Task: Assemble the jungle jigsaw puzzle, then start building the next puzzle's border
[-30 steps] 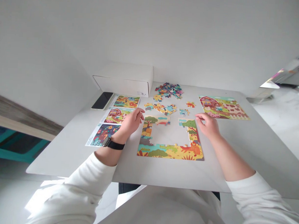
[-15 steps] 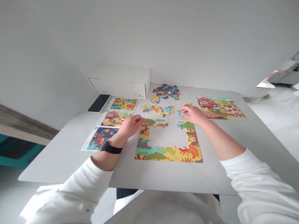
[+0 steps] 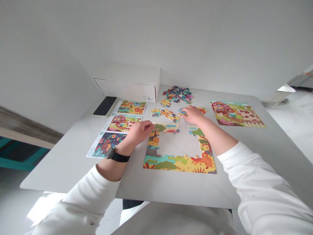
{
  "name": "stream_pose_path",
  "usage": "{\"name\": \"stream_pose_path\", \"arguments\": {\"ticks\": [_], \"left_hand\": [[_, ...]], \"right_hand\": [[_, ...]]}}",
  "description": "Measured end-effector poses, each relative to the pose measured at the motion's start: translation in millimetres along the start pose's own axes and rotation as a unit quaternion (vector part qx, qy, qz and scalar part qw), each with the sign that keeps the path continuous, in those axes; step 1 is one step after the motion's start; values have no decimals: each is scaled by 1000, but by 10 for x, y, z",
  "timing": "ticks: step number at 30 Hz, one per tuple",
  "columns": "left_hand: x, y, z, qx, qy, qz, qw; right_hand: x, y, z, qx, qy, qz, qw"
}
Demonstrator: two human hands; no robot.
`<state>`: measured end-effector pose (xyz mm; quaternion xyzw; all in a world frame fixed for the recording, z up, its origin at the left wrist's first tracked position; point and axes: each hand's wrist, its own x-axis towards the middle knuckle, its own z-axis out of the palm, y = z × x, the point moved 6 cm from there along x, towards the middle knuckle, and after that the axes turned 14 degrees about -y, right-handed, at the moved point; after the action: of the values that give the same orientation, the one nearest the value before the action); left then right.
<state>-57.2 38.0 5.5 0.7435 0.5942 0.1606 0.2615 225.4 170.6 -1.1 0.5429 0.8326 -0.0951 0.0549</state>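
Note:
An animal jigsaw puzzle frame lies on the table with a hole in its middle and a gap in its top edge. My left hand, wearing a black-strapped watch, rests by the puzzle's upper left corner. Its fingers are curled closed, and I see nothing in them. Beyond the puzzle, my right hand reaches to the loose pieces, its fingertips closed on a bluish puzzle piece. Loose yellow and orange puzzle pieces lie just left of it. Another orange piece shows behind the right hand.
Left lies a sheet of three reference pictures, beside a phone. A white box stands at the back against the wall. Right of it is a heap of dark mixed pieces. A completed farm puzzle lies at right.
My right hand has moved left, from the pieces above the puzzle's right side to the bluish piece beside the yellow ones. My left hand stays at the corner. The view has shifted slightly.

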Motion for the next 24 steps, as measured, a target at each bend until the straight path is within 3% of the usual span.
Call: {"name": "stream_pose_path", "arguments": {"ticks": [10, 16, 21, 24], "left_hand": [[8, 15, 55, -22, -11, 26, 999], [8, 34, 63, -22, -14, 35, 999], [-9, 100, 57, -2, -10, 47, 999], [-12, 106, 65, -3, -11, 54, 998]], "right_hand": [[6, 2, -15, 19, 8, -21, 1000], [68, -1, -25, 63, 20, -93, 993], [258, -37, -145, 137, 1, -78, 987], [430, -185, -257, 131, 17, -70, 989]]}}
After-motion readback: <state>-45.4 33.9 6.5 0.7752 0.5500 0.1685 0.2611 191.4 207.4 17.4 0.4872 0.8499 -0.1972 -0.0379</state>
